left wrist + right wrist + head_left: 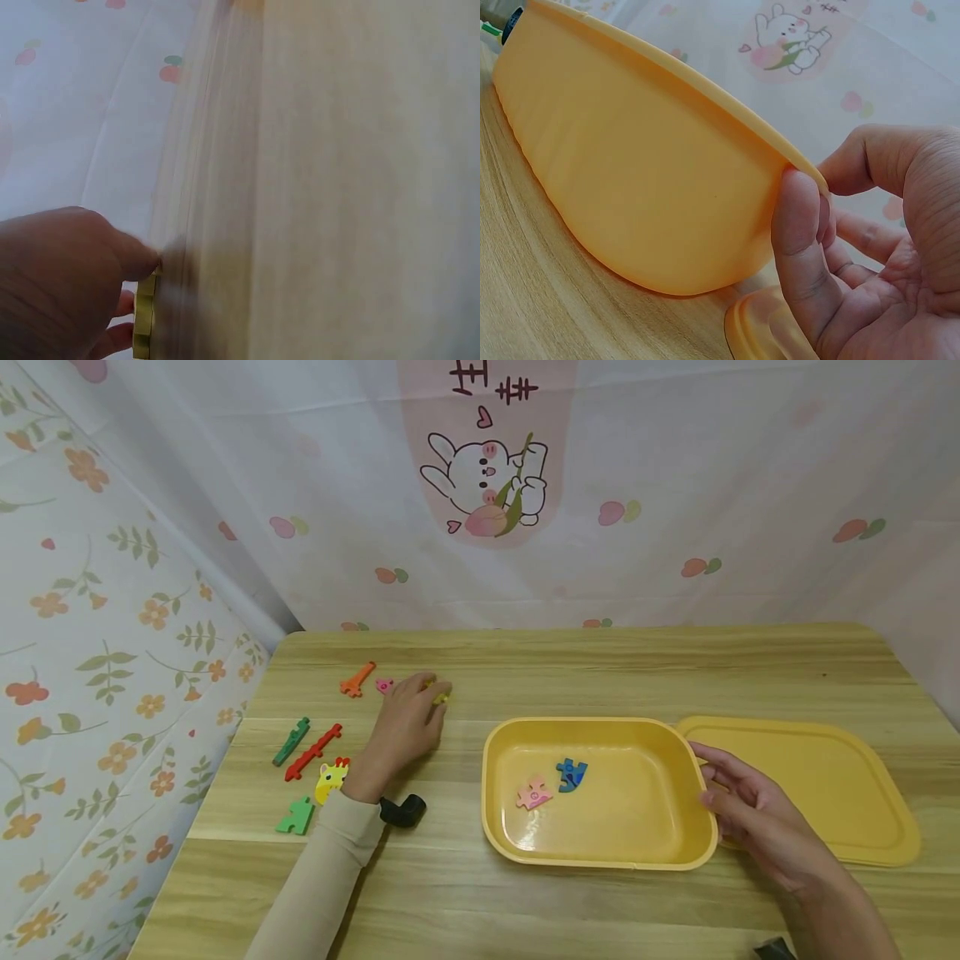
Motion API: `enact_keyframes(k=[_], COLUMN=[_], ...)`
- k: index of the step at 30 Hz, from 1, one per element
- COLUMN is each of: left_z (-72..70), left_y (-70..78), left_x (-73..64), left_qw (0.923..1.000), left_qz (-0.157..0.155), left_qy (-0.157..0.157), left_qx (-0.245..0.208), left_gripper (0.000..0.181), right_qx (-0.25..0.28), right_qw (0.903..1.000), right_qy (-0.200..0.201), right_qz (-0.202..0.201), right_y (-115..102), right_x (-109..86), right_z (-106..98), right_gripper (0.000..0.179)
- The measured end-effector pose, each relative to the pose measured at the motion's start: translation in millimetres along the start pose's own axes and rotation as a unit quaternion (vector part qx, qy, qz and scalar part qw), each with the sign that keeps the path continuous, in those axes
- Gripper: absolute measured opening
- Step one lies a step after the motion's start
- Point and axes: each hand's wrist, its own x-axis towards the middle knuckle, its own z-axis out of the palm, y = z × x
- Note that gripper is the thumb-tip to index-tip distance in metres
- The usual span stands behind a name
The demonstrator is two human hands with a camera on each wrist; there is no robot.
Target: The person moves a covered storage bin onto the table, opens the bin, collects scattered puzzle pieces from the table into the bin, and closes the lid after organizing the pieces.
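My left hand (405,722) is at the back left of the table, pinching a yellow puzzle piece (144,319) between thumb and fingers. Its fingers partly hide that piece in the head view. A small pink piece (384,685) lies just left of these fingers. On the other side, my right hand (761,814) holds the right end of a yellow plastic box (592,863), thumb and fingers on its rim, as the right wrist view shows. Inside the box lie a pink puzzle piece (535,795) and a blue puzzle piece (572,775), side by side.
On the left are an orange piece (357,680), a dark green piece (291,742), a red piece (313,752), a giraffe-head piece (328,780) and a light green piece (296,816). A yellow lid (825,785) lies right of the box. A printed curtain (637,443) hangs behind the table.
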Motion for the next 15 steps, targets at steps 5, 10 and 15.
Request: enact_keyframes(k=[5,10,15], left_z=[0.7,0.1,-0.7], left_y=[0.0,1.6,1.4], left_x=[0.6,0.5,-0.9], left_qw=[0.9997,0.9997,0.9997], left_qz=[0.016,0.011,0.011], left_qy=[0.014,0.004,-0.015], left_qx=[-0.007,-0.023,-0.018], left_gripper=[0.035,0.034,0.038], right_qx=[-0.003,-0.011,-0.013], right_qw=[1.0000,0.9998,0.9998], right_qy=[0.006,0.015,0.016], right_qz=[0.002,0.005,0.003], right_y=[-0.8,-1.6,-1.2], right_x=[-0.6,-0.9,-0.8], right_z=[0.6,1.4,1.9], right_gripper=[0.055,0.055,0.056])
